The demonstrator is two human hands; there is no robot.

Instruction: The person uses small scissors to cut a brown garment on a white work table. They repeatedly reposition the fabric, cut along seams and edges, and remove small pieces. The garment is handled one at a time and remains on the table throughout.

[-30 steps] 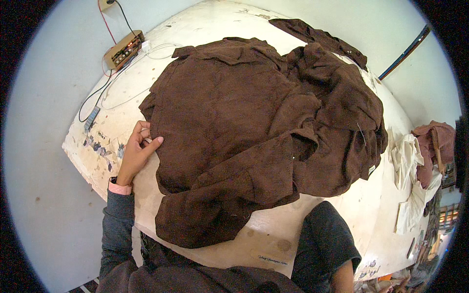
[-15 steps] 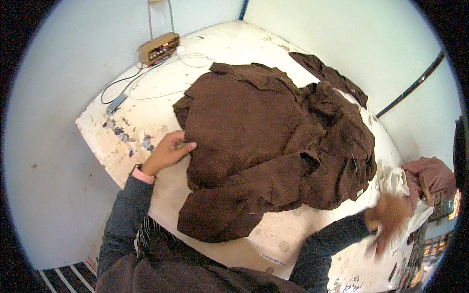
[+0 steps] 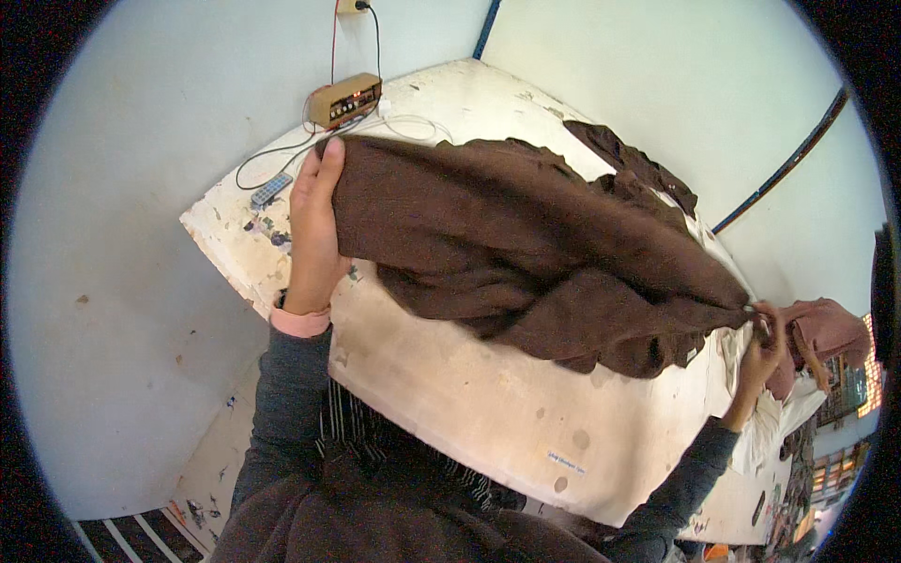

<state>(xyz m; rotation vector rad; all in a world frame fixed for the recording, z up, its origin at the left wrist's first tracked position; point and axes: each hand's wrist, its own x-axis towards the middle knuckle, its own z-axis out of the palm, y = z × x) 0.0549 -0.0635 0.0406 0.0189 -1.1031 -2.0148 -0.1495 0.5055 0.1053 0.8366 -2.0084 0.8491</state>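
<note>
A dark brown garment [image 3: 488, 216] is stretched between my two hands above the table, hanging in loose folds. Its left upper corner is pinched by my left hand [image 3: 317, 211], thumb on the near side and fingers mostly behind the cloth. At the far right, my right hand [image 3: 765, 338] grips the opposite end, gathered to a point. Beneath and behind the raised cloth lies more crumpled brown fabric [image 3: 648, 361], partly hidden. Another brown piece [image 3: 629, 159] rests at the back, near the wall.
The pale, stained table [image 3: 450, 403] bends around me. On its back left stand a brown radio-like box [image 3: 345, 100] with cables and a blue-grey remote control [image 3: 271, 190]. A person in a mauve head covering [image 3: 826, 328] is at the right, beside white cloth [image 3: 765, 432].
My left hand has moved up and away with the garment's edge. My right hand, empty and blurred before, now holds its other end. The cloth has been lifted and pulled taut.
</note>
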